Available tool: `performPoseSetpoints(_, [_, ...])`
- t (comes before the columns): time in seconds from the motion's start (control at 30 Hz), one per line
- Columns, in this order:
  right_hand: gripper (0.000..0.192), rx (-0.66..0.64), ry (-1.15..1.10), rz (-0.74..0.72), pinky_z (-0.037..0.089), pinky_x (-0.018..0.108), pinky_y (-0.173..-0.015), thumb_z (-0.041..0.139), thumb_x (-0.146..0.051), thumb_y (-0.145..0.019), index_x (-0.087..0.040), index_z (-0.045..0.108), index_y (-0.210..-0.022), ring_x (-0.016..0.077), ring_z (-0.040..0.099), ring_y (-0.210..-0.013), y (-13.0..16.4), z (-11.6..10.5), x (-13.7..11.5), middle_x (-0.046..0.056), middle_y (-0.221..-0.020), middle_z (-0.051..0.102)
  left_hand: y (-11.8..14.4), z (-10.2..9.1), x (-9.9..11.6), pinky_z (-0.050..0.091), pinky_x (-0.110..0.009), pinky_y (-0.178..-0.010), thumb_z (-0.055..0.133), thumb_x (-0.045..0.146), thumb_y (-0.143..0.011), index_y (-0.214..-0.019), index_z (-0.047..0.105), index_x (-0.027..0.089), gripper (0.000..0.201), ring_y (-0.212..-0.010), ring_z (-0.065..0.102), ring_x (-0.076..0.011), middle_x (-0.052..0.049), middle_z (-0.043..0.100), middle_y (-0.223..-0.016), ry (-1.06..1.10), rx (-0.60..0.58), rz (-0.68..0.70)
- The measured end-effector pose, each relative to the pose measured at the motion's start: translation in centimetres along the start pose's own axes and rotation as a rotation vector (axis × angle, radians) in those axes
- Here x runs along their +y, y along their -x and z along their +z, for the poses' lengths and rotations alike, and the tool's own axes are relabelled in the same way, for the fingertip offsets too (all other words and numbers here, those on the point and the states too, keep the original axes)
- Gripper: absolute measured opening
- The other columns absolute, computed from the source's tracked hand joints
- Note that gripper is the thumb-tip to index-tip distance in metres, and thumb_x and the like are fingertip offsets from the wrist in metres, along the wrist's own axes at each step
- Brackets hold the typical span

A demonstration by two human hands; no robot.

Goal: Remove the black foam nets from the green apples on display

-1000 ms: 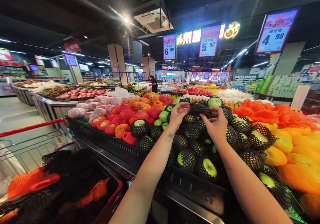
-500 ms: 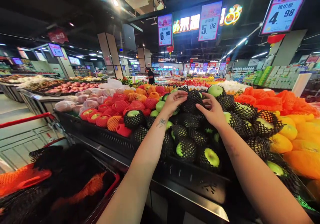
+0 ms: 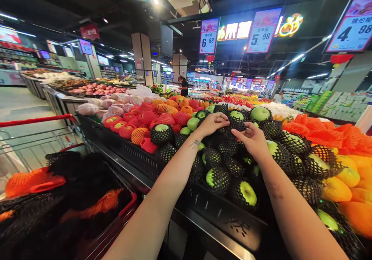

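Head view: just right of centre in the frame, the left hand (image 3: 214, 123) and right hand (image 3: 255, 140) grasp with their fingertips a black net (image 3: 237, 126) around a green apple (image 3: 236, 115), among other netted apples (image 3: 218, 178) in a black crate (image 3: 215, 209). Orange-yellow fruit (image 3: 336, 189) lies at far right. A red-handled cart (image 3: 37, 121) stands lower left; price signs (image 3: 264, 30) hang upper right beneath a dark ceiling (image 3: 72, 2).

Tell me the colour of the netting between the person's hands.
The netting is black; it shows best in the head view, the only one here.
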State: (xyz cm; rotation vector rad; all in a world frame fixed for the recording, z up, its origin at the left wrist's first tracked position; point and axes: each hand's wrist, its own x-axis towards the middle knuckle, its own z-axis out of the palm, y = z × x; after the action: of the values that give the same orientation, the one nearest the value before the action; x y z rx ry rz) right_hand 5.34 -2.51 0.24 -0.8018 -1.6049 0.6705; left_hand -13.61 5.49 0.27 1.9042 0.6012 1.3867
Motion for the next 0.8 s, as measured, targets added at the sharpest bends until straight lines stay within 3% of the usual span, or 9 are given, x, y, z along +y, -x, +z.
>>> performPoseSetpoints(0.07, [0.046,0.104,0.141,-0.123,0.051,0.033,-0.057,0.083,-0.058,-0.062,-0.023,0.06,-0.081,0.0187,0.057,-0.064,-0.1,-0.3,0.4,0.0,-0.073,0.062,-0.3,-1.3,-0.8,0.049,-0.03,-0.082,0.07,0.041,-0.083,-0.095,0.066,0.017,0.027,-0.085,0.067,-0.0154,-0.006,0.073,-0.095,-0.082,0.258,-0.044])
performPoseSetpoints(0.13, [0.04,0.21,0.296,-0.266,0.053,0.037,-0.063,0.079,-0.058,-0.068,-0.022,0.062,-0.077,0.0229,0.059,-0.078,-0.2,-0.8,0.5,0.005,-0.088,0.061,-0.5,-2.9,-1.7,0.047,-0.034,-0.093,0.064,0.035,-0.088,-0.105,0.066,0.018,0.024,-0.104,0.066,-0.0189,-0.011,0.071,-0.114,-0.217,0.549,-0.173])
performPoseSetpoints(0.2, [0.038,0.326,0.447,-0.404,0.054,0.045,-0.077,0.077,-0.057,-0.071,-0.022,0.063,-0.071,0.028,0.057,-0.095,-0.3,-1.2,0.4,0.009,-0.102,0.056,-0.3,-4.4,-2.6,0.042,-0.04,-0.103,0.067,0.03,-0.084,-0.111,0.065,0.018,0.03,-0.119,0.061,-0.0247,-0.014,0.066,-0.126,-0.34,0.719,-0.339])
performPoseSetpoints(0.3, [0.042,0.445,0.572,-0.514,0.046,0.05,-0.092,0.078,-0.054,-0.072,-0.021,0.056,-0.059,0.0297,0.053,-0.102,-0.2,-1.4,-0.1,0.009,-0.101,0.053,0.2,-5.7,-3.6,0.034,-0.053,-0.109,0.076,0.029,-0.076,-0.117,0.063,0.017,0.045,-0.132,0.051,-0.036,-0.019,0.061,-0.134,-0.425,0.77,-0.553])
performPoseSetpoints(0.37, [0.043,0.454,0.542,-0.516,0.047,0.046,-0.087,0.077,-0.053,-0.073,-0.022,0.053,-0.058,0.0257,0.053,-0.091,0.0,-1.3,-0.4,0.006,-0.089,0.054,0.6,-5.9,-3.8,0.034,-0.055,-0.108,0.077,0.034,-0.074,-0.123,0.06,0.018,0.054,-0.133,0.05,-0.039,-0.02,0.06,-0.136,-0.466,0.782,-0.673])
performPoseSetpoints(0.47, [0.036,0.345,0.427,-0.478,0.045,0.036,-0.073,0.074,-0.05,-0.077,-0.021,0.056,-0.062,0.0189,0.051,-0.073,0.3,-0.8,-0.8,0.0,-0.072,0.054,0.9,-5.8,-3.4,0.04,-0.05,-0.105,0.077,0.043,-0.075,-0.129,0.056,0.017,0.064,-0.13,0.053,-0.0396,-0.022,0.06,-0.135,-0.508,0.768,-0.767])
performPoseSetpoints(0.57, [0.033,0.23,0.349,-0.386,0.041,0.032,-0.064,0.073,-0.048,-0.077,-0.021,0.058,-0.067,0.0162,0.048,-0.064,0.4,-0.5,-0.7,-0.002,-0.067,0.053,1.1,-5.6,-2.5,0.04,-0.05,-0.106,0.075,0.043,-0.078,-0.134,0.052,0.011,0.069,-0.131,0.052,-0.0417,-0.027,0.059,-0.136,-0.553,0.767,-0.777])
performPoseSetpoints(0.7, [0.032,0.214,0.205,-0.257,0.044,0.033,-0.064,0.073,-0.051,-0.076,-0.023,0.06,-0.073,0.0174,0.05,-0.063,0.2,-0.5,-0.2,-0.002,-0.068,0.057,1.5,-5.4,-0.9,0.035,-0.053,-0.111,0.069,0.037,-0.085,-0.143,0.037,0.001,0.075,-0.137,0.044,-0.0431,-0.034,0.048,-0.143,-0.608,0.84,-0.735])
performPoseSetpoints(0.8, [0.032,0.222,0.132,-0.221,0.046,0.035,-0.068,0.075,-0.052,-0.074,-0.023,0.061,-0.075,0.0188,0.053,-0.067,-0.1,-0.7,-0.1,-0.001,-0.072,0.059,1.7,-5.5,0.6,0.033,-0.051,-0.115,0.056,0.044,-0.093,-0.145,0.032,0.004,0.07,-0.143,0.037,-0.0383,-0.03,0.04,-0.149,-0.537,0.95,-0.593])
